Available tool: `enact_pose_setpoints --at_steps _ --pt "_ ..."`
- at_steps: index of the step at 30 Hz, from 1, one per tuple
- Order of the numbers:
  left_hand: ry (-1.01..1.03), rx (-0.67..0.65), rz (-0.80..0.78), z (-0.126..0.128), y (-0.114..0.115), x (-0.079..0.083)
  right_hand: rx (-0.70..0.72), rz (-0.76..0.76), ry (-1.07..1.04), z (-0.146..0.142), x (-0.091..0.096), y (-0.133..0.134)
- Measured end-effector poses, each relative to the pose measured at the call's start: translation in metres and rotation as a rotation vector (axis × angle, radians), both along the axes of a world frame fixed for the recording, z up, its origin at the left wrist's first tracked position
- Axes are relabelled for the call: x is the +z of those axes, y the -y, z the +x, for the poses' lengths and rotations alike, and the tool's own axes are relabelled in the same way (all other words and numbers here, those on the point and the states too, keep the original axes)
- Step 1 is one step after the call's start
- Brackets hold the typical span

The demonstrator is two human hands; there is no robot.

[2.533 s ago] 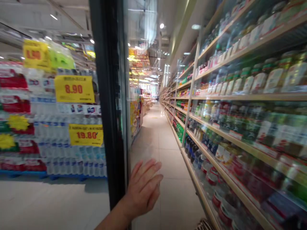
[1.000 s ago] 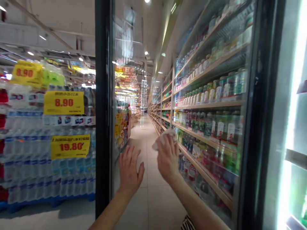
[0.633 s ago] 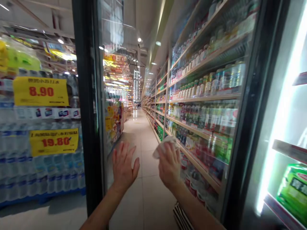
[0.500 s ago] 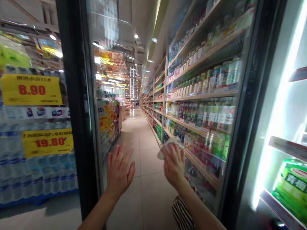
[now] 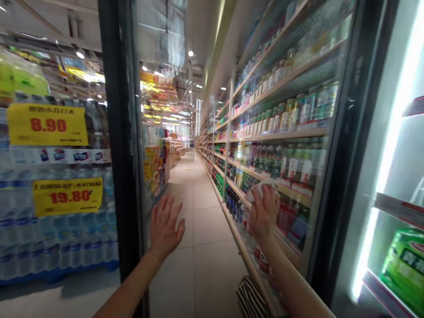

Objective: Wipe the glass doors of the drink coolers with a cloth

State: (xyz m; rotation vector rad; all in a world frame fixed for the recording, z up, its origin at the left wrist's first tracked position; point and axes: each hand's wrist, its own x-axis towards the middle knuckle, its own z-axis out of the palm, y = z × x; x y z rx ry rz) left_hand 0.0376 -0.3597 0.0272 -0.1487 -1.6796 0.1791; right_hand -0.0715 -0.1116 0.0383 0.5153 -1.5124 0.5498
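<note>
A glass door (image 5: 168, 274) in a black frame stands in front of me, and the aisle with its shelves shows in or through the pane. My left hand (image 5: 165, 227) lies flat near the door's left side, fingers spread, with nothing in it. Farther right, my right hand (image 5: 264, 216) presses a crumpled white cloth (image 5: 271, 183) against the glass. The fingers cover most of the cloth.
Bottle shelves (image 5: 281, 132) run along the right of the aisle. Packs of bottled water (image 5: 66, 234) with yellow price signs (image 5: 48, 125) stand at left. At right is a lit fridge shelf with a green pack (image 5: 406, 260). Striped fabric (image 5: 251, 298) shows low down.
My right hand has moved right across the glass with the cloth. My left hand stays at about the same spot. The door's left frame edge has shifted slightly right in view.
</note>
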Motion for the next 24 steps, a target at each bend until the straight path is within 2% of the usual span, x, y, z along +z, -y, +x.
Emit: enact_pose_setpoints --at_steps 1,3,6,10,13,15,16,18,20,22,24 --pt "0.004 0.007 0.001 -0.005 0.002 0.000 -0.003 0.008 0.008 -0.003 0.000 -0.002" --pt "0.036 0.013 -0.004 -0.013 0.007 0.000 0.022 0.131 0.031 -0.004 -0.005 0.002" --pt "0.071 0.002 0.075 -0.014 0.014 -0.006 0.091 0.335 0.036 0.004 -0.023 0.024" --pt "0.049 0.025 0.292 -0.005 0.023 -0.031 0.169 0.373 0.025 0.019 -0.047 0.065" --pt "0.133 0.091 0.306 -0.002 0.030 -0.054 0.239 0.462 -0.028 0.019 -0.053 0.073" --pt "0.165 0.141 0.291 -0.003 0.033 -0.066 0.214 0.419 -0.020 0.012 -0.050 0.060" --pt "0.171 0.150 0.276 -0.004 0.035 -0.070 0.167 0.336 0.010 0.007 -0.047 0.049" --pt "0.177 0.156 0.247 -0.005 0.036 -0.073 0.048 0.075 0.066 0.000 -0.042 0.030" --pt "0.163 0.159 0.228 -0.005 0.034 -0.073 -0.030 -0.122 0.104 0.000 -0.043 0.027" --pt "0.135 0.163 0.231 -0.005 0.031 -0.072 0.005 -0.081 0.121 0.008 -0.052 0.045" --pt "0.121 0.163 0.243 -0.003 0.027 -0.071 0.134 0.150 0.081 0.020 -0.063 0.073"
